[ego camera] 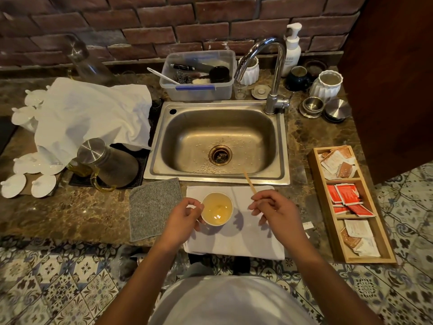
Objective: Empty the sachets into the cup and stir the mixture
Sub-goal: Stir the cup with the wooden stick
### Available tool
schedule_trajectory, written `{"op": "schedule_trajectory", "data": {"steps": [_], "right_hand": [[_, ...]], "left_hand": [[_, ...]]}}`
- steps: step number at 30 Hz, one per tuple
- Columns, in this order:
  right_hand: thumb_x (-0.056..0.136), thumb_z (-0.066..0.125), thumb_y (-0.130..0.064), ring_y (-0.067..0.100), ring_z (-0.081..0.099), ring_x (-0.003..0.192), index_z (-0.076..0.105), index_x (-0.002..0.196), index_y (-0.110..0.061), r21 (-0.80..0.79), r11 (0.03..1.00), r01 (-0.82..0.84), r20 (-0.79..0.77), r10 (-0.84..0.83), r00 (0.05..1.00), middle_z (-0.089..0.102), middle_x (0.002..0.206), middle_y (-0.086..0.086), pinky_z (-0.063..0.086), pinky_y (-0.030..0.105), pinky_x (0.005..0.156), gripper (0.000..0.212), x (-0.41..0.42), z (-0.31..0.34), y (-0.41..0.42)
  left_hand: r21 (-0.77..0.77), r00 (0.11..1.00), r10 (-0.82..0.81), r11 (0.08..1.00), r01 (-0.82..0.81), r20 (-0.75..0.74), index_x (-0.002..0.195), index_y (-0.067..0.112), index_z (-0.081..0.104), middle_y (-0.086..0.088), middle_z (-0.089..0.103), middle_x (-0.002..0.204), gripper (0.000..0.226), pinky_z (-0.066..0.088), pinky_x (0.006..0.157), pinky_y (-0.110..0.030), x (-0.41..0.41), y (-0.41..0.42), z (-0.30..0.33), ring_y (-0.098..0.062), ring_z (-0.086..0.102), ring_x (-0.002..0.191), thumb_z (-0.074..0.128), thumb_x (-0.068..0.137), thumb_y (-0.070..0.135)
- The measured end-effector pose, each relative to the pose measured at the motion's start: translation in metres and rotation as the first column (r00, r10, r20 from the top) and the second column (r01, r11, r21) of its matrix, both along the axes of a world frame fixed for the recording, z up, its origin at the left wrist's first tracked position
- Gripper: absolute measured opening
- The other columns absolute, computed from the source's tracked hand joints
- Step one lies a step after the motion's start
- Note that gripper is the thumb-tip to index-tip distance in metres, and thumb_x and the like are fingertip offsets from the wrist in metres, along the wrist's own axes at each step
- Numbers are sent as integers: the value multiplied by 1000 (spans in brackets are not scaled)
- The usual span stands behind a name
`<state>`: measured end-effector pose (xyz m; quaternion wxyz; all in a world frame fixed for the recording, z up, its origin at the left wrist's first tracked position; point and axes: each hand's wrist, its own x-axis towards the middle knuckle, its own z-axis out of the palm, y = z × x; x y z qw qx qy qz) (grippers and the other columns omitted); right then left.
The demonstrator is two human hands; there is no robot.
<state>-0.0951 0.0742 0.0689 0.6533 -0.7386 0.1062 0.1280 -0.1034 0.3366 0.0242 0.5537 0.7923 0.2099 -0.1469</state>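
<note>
Cup in left hand; right hand pinches stirrer.

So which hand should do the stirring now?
Right. The right hand already pinches the thin wooden stir stick, held outside the small white cup of yellowish liquid. The left hand grips the cup's side, steadying it on the white cloth.
</note>
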Motion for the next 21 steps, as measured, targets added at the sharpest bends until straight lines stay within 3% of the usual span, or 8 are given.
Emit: {"op": "schedule_trajectory", "data": {"steps": [2,6,10,14,17,21], "right_hand": [[95,64,-1,14,74,88,71,112,-18,50,998,-32,-11,33,999,80,99,-5,61,29,64,25,1,7,3],[94,70,-8,16,75,92,67,124,-18,109,992,-70,6,70,998,78,112,-6,61,29,68,31,3,17,6],[101,60,-20,24,76,79,72,117,-18,140,987,-80,79,69,994,81,101,0,61,31,62,20,2,26,8],[102,52,-35,23,71,65,73,106,-20,195,979,-56,196,16,980,78,84,7,57,30,54,26,1,37,15],[104,50,-32,19,64,54,69,101,-15,193,981,25,268,-78,960,75,73,8,53,28,47,25,2,36,24],[103,52,-31,23,65,51,63,96,-11,226,973,44,249,-102,963,74,73,11,55,30,47,24,5,25,38]], "left_hand": [[-9,1000,4,1000,-4,0,99,16,64,-4,70,66,5,42,41,-23,0,0,0,-15,60,51,63,99,21],[-21,1000,11,1000,-11,0,101,15,64,-8,70,70,7,41,41,-24,-1,-1,1,-17,59,54,63,100,22],[-20,1000,12,1000,-12,4,101,15,64,-8,72,71,9,43,44,-24,-1,-1,2,-16,60,55,63,99,25],[-36,1000,23,999,-23,1,100,16,66,-4,70,68,7,42,43,-23,-1,-1,2,-13,59,52,62,100,22],[-43,1000,30,999,-30,-2,98,17,66,0,69,64,6,42,44,-24,-1,-2,2,-12,59,51,63,99,23],[-70,999,35,997,-35,-1,99,17,66,1,68,62,7,42,42,-24,-3,-2,0,-13,58,50,62,100,23]]}}
